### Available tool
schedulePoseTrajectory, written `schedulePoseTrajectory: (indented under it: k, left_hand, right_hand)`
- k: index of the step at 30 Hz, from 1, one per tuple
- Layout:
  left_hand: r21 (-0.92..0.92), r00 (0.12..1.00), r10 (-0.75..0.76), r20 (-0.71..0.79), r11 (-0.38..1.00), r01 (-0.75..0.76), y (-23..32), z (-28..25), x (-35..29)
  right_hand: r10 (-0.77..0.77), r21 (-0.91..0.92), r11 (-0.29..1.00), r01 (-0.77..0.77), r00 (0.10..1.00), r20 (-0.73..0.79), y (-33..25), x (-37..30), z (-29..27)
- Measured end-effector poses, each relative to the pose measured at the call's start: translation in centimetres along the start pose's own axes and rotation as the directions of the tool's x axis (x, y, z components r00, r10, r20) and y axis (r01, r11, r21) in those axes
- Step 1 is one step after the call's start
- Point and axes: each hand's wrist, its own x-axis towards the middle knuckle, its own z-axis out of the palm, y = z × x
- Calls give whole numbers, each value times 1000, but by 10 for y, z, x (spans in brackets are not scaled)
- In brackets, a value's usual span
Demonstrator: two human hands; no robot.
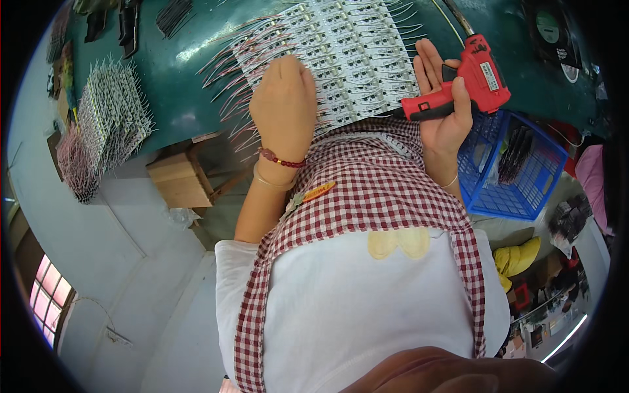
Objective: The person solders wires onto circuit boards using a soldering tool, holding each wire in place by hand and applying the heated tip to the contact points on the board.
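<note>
A white panel of small circuit boards [357, 56] lies on the green work table, with rows of thin red and white wires [246, 49] sticking out past its sides. My left hand [285, 98] is closed over the panel's near left part, back of the hand up; whatever its fingers pinch is hidden beneath it. At the panel's right edge, my right hand [442, 108] is turned palm up. In it rests a red and black soldering gun [481, 75], its handle between my thumb and fingers. The gun's metal barrel points toward the far side of the table.
A stack of wired board panels [114, 111] hangs over the table's left edge. Black holders [129, 29] and a bundle of dark wires [173, 16] lie at the far left. Below the table's right side stands a blue plastic basket [517, 187]; a cardboard box [177, 180] is below left.
</note>
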Motion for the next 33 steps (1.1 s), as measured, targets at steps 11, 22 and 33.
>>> schedulePoseTrajectory:
  k: [11, 22, 33]
  left_hand:
    - [-404, 879, 387, 278, 877, -258, 25, 15, 19]
    - [-47, 998, -4, 55, 999, 7, 4, 1, -19]
    - [-411, 892, 385, 238, 872, -267, 33, 15, 3]
  right_hand:
    - [-10, -6, 1000, 10, 1000, 8, 2, 0, 2]
    - [0, 16, 1000, 0, 1000, -3, 1, 0, -1]
    - [9, 5, 1000, -9, 1000, 12, 1, -1, -1]
